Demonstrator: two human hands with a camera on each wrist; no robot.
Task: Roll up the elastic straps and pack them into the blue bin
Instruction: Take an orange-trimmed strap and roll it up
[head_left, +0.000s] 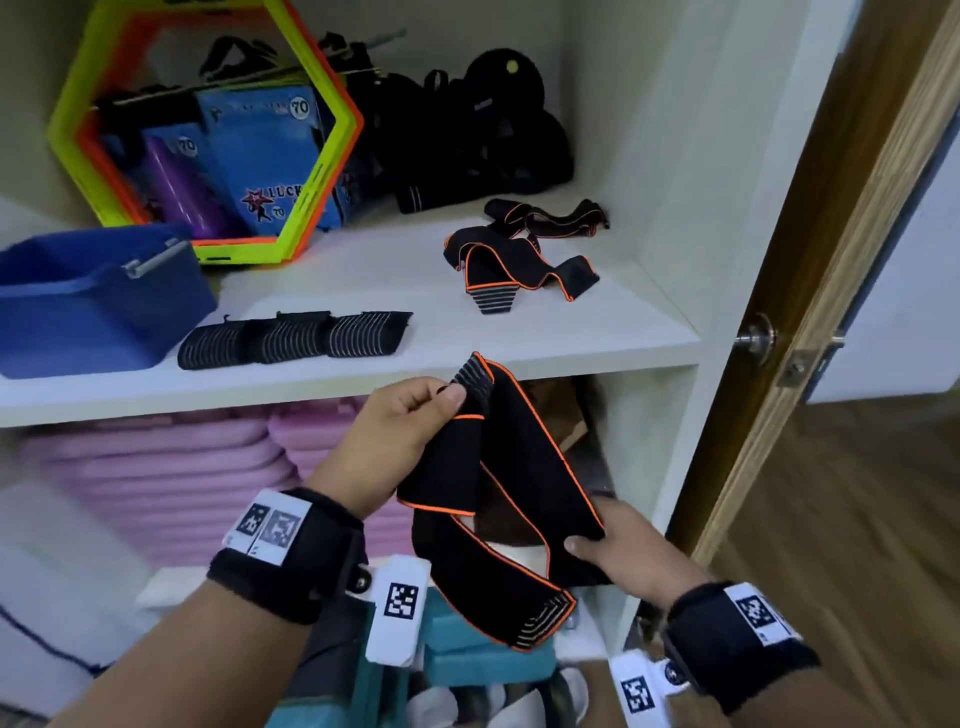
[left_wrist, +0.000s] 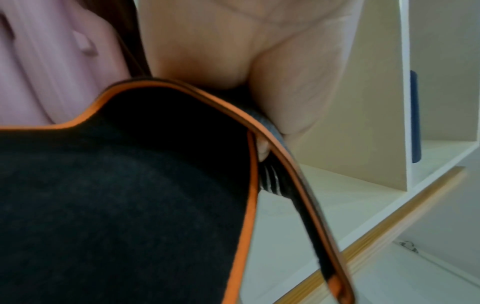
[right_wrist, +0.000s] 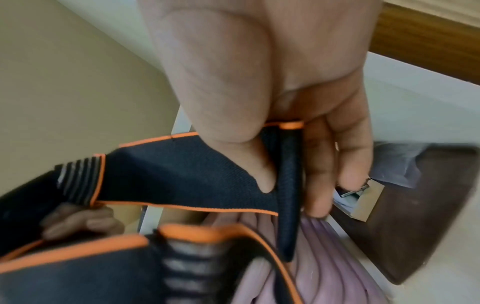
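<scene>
A black elastic strap (head_left: 514, 493) with orange edging hangs unrolled in front of the shelf, between my two hands. My left hand (head_left: 415, 415) pinches its grey-striped top end. My right hand (head_left: 613, 545) grips the strap lower down, thumb on top; the other striped end dangles below. The same strap (left_wrist: 130, 195) fills the left wrist view, and in the right wrist view my right hand (right_wrist: 280, 164) pinches the strap (right_wrist: 182, 181). The blue bin (head_left: 93, 301) sits at the shelf's left. Three rolled striped straps (head_left: 291, 340) lie beside it. More loose straps (head_left: 519, 265) lie on the shelf's right.
A yellow-and-orange hexagon frame (head_left: 208, 130) stands behind the bin, with blue boxes (head_left: 260, 156) inside. Black gear (head_left: 467, 140) is piled at the back. Pink mats (head_left: 156, 467) fill the shelf below. The wooden cabinet door (head_left: 810, 260) stands open on the right.
</scene>
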